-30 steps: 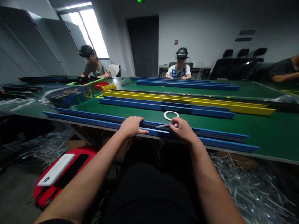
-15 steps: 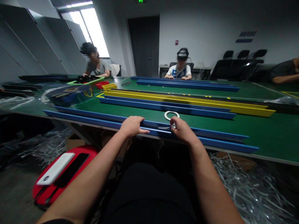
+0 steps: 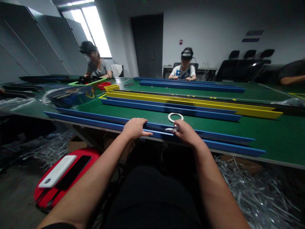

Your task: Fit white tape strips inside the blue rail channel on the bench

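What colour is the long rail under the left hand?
Blue; the rail shows best in the head view.

Workshop, light assembly type, indoors. Shown by: green-topped worktable (image 3: 281,130), long; blue profiles (image 3: 238,149) laid in parallel along its near edge; yellow profiles (image 3: 257,111) across its middle; green-rimmed tray (image 3: 95,83), red bin (image 3: 104,86) and yellow bin (image 3: 111,87) towards the far edge, left; person in grey (image 3: 98,65) and person in white (image 3: 183,72), both at the far edge; tangled pale strips (image 3: 257,192), heaped below the near edge, right.
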{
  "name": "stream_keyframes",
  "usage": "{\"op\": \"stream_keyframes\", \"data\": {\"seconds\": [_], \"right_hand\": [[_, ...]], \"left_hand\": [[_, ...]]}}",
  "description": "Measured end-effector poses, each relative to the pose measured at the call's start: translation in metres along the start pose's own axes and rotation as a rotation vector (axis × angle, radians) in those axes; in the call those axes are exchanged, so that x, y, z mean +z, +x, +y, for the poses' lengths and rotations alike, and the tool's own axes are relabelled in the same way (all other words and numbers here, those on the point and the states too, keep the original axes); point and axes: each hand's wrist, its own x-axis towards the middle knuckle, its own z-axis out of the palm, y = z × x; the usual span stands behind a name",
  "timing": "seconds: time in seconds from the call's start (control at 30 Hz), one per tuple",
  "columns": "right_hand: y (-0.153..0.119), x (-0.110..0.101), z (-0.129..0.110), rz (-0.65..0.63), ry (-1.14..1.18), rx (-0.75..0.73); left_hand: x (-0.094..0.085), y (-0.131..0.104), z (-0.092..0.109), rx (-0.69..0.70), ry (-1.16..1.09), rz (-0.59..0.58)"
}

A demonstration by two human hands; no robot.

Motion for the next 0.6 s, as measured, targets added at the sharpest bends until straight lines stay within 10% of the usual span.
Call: {"op": "stream_keyframes", "data": {"seconds": [0.43,0.6], "right_hand": [[0.0,-0.011,-0.012,0.045,0.255,0.129],[0.001,-0.012,-0.009,0.061,0.286,0.163]], "left_hand": [[-0.008,0.004,-0.002,0.021,-0.039,-0.125],[-0.011,0.007,0.027,0.053,-0.099,-0.17]]}}
